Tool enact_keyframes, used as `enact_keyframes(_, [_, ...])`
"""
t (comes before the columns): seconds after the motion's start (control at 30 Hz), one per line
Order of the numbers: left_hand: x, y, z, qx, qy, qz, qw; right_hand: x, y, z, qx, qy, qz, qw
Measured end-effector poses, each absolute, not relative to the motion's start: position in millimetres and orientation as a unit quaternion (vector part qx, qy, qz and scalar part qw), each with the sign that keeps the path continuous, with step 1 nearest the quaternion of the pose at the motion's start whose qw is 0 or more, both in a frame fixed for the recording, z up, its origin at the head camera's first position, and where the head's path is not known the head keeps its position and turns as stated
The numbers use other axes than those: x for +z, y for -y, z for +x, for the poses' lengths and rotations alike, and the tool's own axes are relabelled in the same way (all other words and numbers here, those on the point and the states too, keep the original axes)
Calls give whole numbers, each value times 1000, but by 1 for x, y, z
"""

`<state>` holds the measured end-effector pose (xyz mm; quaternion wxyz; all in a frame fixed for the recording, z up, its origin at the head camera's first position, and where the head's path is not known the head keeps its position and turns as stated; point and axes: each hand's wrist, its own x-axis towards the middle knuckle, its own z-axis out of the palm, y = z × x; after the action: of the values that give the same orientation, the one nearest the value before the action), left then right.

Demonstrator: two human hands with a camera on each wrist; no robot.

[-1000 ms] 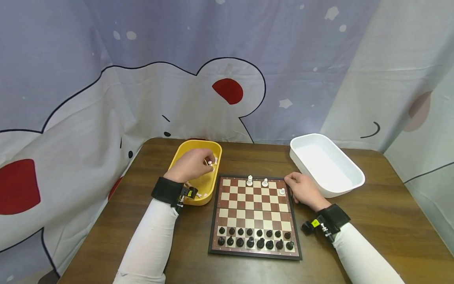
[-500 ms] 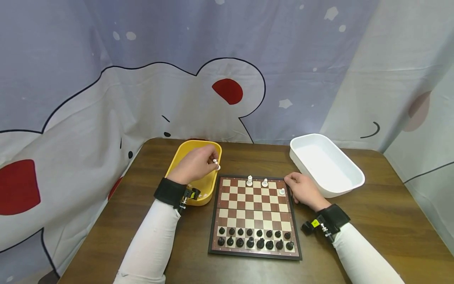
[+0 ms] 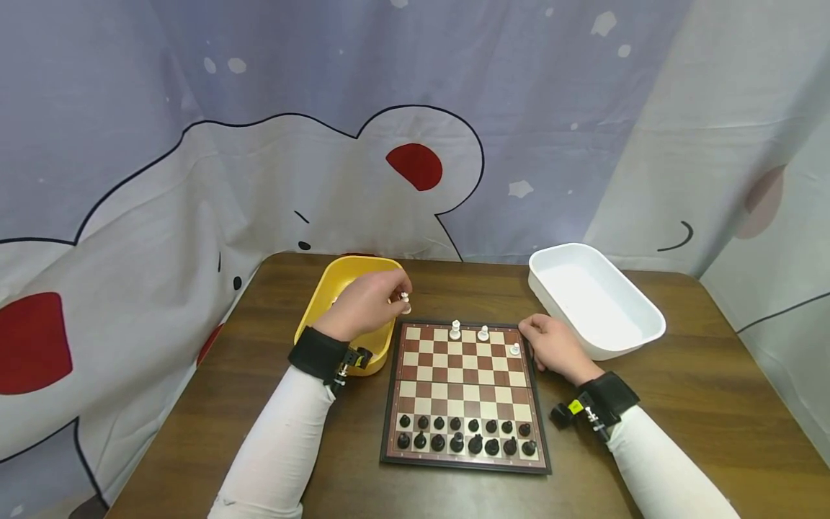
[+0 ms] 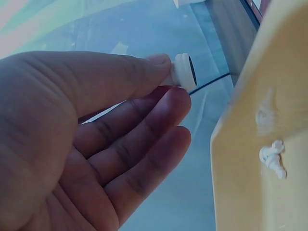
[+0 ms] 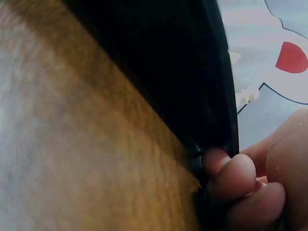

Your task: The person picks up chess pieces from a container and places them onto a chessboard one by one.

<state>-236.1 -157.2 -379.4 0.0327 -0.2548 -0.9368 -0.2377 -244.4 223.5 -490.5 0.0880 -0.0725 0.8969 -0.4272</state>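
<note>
The left hand [image 3: 367,304] pinches a little white round-based chess piece [image 3: 405,304] by a yellow rectangular tub's rim [image 3: 353,259] — the right hand [image 3: 556,347] grips a black-edged, brown-and-cream checkered chessboard [image 3: 463,376] at one corner.

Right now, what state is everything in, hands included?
Left hand: pinching a white chess piece
Right hand: gripping the chessboard's edge
Chessboard: unfolded, flat
Black pieces: standing in two near rows
White pieces on chessboard: three, far end
Yellow tray: open, white piece inside
White tray: open, upright
</note>
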Motion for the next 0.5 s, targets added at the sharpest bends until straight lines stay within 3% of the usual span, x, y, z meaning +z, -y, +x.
enact_keyframes(0.5, [-385,128,-232,-216,925,-310,45,-493,-224,-246,-425,-898,-72,92])
